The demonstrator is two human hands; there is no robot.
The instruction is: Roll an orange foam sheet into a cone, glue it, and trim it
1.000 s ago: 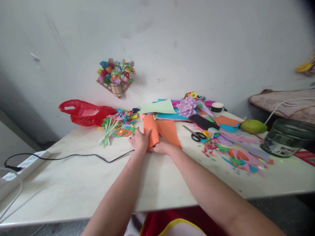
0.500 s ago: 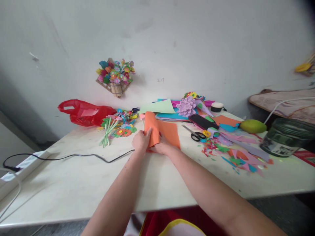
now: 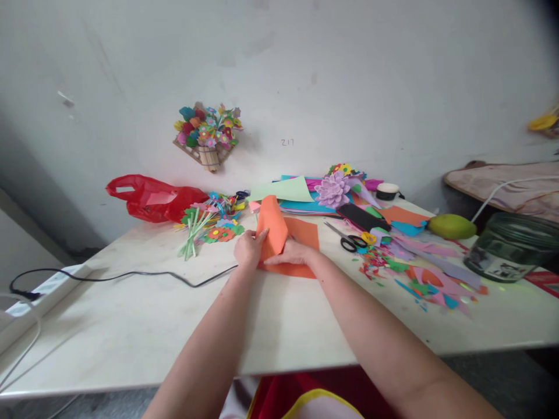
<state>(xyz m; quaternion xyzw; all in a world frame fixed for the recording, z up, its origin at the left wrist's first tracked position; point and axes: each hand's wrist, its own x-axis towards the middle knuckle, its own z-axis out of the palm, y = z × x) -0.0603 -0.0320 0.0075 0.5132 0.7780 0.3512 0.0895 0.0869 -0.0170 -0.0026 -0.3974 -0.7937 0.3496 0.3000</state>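
An orange craft sheet, perhaps foam, lies at the middle of the table with its left part bent up and over. At its left edge, my left hand pinches the raised part, thumb on top. My right hand is at the lower right of the bend, gripping the sheet there; some of its fingers are hidden under the fold. The flat part of the sheet spreads out beneath and beyond my right hand. Just behind the fold lies a pale green sheet.
Scissors and a black phone lie to the right, near colourful scraps. A glass jar and a green fruit stand farther right. On the left are pale green sticks, a red bag and a black cable.
The raised part of the orange sheet has gone from a rounded roll to a slanted, pointed fold. My right hand has shifted slightly right, and more of its fingers show.
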